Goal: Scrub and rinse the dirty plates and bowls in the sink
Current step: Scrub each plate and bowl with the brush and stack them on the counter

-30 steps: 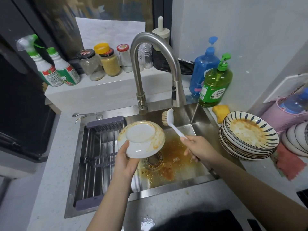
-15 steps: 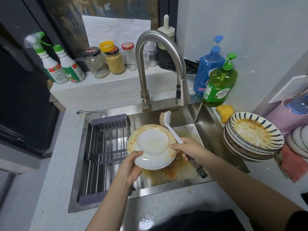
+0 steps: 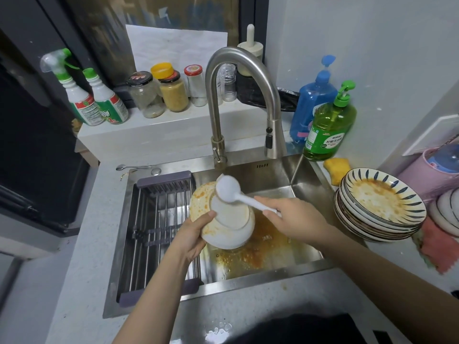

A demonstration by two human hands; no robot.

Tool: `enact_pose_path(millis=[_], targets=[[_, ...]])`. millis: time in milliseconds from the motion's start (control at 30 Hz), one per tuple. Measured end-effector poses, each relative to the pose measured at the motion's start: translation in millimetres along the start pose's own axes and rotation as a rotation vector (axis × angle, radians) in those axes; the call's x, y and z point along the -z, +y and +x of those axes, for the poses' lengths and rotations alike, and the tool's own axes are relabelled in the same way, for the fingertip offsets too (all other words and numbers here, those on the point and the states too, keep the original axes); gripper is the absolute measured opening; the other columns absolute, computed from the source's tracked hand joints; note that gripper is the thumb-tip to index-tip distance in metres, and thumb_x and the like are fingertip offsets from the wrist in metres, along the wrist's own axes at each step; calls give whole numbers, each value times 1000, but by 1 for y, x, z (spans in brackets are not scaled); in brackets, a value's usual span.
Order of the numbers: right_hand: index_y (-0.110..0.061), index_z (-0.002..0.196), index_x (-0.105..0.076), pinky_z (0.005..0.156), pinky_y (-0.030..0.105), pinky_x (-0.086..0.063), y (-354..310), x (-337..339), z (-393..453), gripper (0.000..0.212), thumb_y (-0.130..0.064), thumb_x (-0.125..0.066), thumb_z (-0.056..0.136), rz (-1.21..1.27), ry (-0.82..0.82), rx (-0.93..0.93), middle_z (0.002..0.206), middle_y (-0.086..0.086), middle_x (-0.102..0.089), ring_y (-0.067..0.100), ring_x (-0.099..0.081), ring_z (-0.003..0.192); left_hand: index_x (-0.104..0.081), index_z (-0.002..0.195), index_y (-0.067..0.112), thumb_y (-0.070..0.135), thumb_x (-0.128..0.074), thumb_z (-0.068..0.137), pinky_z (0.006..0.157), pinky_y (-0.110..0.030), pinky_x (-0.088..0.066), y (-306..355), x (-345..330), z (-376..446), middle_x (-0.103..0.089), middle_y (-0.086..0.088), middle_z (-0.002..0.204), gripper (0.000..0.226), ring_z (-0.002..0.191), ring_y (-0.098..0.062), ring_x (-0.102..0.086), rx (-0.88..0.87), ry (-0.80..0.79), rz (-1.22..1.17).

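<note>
Head view: at frame centre my left hand (image 3: pixel 196 234) grips the upturned bowl (image 3: pixel 231 219) over the sink (image 3: pixel 308 254). My right hand (image 3: pixel 293 217), fingers curled round the brush (image 3: pixel 227 188), has just brought its head from above the bowl onto the base, so I judge scrubbing begins. Dirty plates (image 3: pixel 380 204) wait at right.

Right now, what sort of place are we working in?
Most likely a small home kitchen: a stainless steel sink with a curved brushed-metal tap, a green bottle of dish soap beside it, and a stack of sauce-stained striped plates on the counter.
</note>
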State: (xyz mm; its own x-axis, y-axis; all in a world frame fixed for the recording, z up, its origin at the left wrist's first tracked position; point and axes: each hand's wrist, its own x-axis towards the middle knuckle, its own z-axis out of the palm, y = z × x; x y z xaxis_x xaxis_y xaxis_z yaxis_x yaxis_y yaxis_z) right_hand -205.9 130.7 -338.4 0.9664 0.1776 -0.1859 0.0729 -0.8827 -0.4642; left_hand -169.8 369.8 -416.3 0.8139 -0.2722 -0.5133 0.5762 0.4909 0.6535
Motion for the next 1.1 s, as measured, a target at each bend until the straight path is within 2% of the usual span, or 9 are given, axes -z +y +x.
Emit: enact_pose_path(millis=[100,233,433,567,667,767,867,1034,1100], targets=[[-51,138,-37,49,23,-37,-4,3,-10,42,-32,-36,100,-131,-112,80,74,-8,-59,11,-53,61,-55,122,-4,16,-98,34,74,-39,-60,2,1,1,-69,-20,110,100,96,-29,-70,-28,-17,-12],[-43,138,-41,46,22,-37,6,16,-5,40,-30,-33,101,-282,-103,-2,69,-8,-56,9,-52,57,-53,126,-2,18,-99,33,77,-40,-59,5,8,0,-67,-19,117,106,103,-29,-67,-30,-54,-6],[-40,139,-42,45,21,-31,-16,7,-16,41,-27,-33,101,-166,-215,72,71,-7,-56,7,-45,54,-51,128,-3,14,-99,31,71,-38,-59,4,8,0,-69,-19,111,110,98,-29,-69,-12,-46,-65],[-40,137,-44,48,24,-35,-3,18,-8,40,-27,-32,101,-269,-147,-4,76,-6,-58,10,-49,58,-47,133,-4,8,-92,51,75,-41,-59,4,12,-6,-66,-21,117,94,102,-31,-67,15,-87,-63],[-41,141,-39,47,23,-34,-17,11,-7,42,-29,-32,101,-197,-139,65,75,-6,-59,10,-51,60,-50,129,-4,8,-94,46,76,-41,-59,0,5,-8,-65,-22,118,94,103,-32,-67,43,-112,-81],[-44,138,-42,48,23,-33,-18,18,-11,41,-28,-33,101,-234,-257,119,81,-5,-61,12,-52,63,-50,130,-3,3,-69,75,74,-40,-59,1,9,-9,-68,-19,114,59,100,-28,-69,1,-68,-145],[-43,138,-43,46,23,-35,-5,24,0,42,-29,-34,100,-301,-191,11,81,-4,-63,11,-52,59,-52,125,-2,2,-53,80,72,-39,-60,1,13,-12,-70,-18,108,45,95,-27,-70,5,-49,-166],[-41,143,-37,47,24,-37,-24,5,-4,43,-32,-33,102,-195,-191,97,76,-6,-61,12,-54,60,-60,118,-4,7,-90,54,78,-44,-59,-1,3,-11,-66,-23,117,71,100,-31,-68,42,-29,-173],[-41,141,-38,47,23,-35,-18,10,-8,42,-30,-31,102,-267,-181,112,78,-6,-61,13,-55,62,-54,126,-2,9,-75,73,80,-46,-58,-3,2,-9,-64,-22,120,58,102,-30,-68,5,22,-254]])
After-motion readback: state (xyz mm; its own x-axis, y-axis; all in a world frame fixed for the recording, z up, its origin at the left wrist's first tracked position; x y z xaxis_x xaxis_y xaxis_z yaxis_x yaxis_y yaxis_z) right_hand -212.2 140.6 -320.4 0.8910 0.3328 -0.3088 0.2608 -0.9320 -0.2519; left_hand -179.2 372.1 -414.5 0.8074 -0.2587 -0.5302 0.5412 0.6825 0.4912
